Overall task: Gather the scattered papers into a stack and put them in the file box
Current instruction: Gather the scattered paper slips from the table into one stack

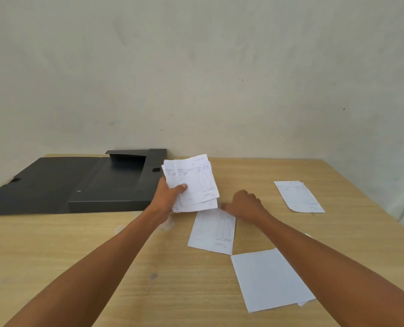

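My left hand grips a small stack of printed papers, held tilted up above the table, just right of the black file box, which lies open with its lid flat to the left. My right hand is curled, knuckles up, with its fingertips at the top right corner of a printed sheet lying flat on the table. I cannot tell whether it pinches that sheet. A blank white sheet lies near me, partly under my right forearm. Another printed sheet lies far right.
The wooden table ends at a pale wall behind and drops off along its right edge near the far sheet. The file box's open lid covers the table's back left corner.
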A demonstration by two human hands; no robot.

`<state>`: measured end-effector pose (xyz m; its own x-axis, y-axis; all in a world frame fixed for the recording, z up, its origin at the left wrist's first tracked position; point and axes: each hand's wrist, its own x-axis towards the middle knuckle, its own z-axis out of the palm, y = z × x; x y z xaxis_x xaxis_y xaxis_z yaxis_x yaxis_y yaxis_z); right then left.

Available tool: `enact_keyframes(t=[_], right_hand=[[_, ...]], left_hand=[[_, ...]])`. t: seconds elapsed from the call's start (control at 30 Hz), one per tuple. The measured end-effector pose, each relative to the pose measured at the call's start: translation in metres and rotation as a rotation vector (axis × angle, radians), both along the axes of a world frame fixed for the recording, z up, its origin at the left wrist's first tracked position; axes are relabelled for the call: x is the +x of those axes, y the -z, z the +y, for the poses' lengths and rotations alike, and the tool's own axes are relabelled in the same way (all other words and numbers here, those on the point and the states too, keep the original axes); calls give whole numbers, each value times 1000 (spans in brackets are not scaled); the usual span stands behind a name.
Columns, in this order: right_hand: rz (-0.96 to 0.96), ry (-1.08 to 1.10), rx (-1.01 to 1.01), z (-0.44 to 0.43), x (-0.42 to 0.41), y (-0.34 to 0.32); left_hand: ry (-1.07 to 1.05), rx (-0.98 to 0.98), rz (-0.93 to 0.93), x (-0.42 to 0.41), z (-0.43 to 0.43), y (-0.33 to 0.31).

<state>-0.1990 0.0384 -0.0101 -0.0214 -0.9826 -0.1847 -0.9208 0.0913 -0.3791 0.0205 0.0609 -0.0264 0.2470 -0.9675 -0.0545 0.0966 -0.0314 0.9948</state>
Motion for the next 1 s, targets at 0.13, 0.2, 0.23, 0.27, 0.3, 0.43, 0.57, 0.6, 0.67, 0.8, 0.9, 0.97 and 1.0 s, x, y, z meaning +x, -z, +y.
enact_keyframes(t=[0.13,0.2,0.23,0.27,0.3,0.43,0.57,0.6,0.67,0.8,0.9,0.97,1.0], right_hand=[[-9,-93,11,9,-8,7],[-78,-81,-20,9,-9,6],[-115,-70,-39,8,-11,5],[-151,-50,-54,5,-15,4],[-196,-25,-78,2,-22,3],[-275,127,-184,-23,-69,-7],[30,285,-204,-51,-131,-16],[98,328,-165,-56,-145,-15],[125,401,-67,-61,-169,-10],[-68,411,-59,-74,-185,1],[-250,489,-99,-77,-182,3],[-246,496,-88,-74,-182,1],[-217,473,-77,-74,-185,2]], left_hand=[[-42,-6,32,-3,-3,1],[-30,-4,28,-6,-4,2],[-20,-2,23,-8,-5,3],[-11,-5,19,-11,-5,3],[-5,-3,16,-15,-6,4],[53,38,0,-33,-9,9],[137,51,-12,-48,-16,18],[137,49,-17,-49,-19,20],[120,40,-45,-52,-21,23],[125,38,-102,-55,-23,25],[119,39,-123,-58,-23,24],[111,35,-134,-60,-21,23],[109,38,-137,-61,-21,22]])
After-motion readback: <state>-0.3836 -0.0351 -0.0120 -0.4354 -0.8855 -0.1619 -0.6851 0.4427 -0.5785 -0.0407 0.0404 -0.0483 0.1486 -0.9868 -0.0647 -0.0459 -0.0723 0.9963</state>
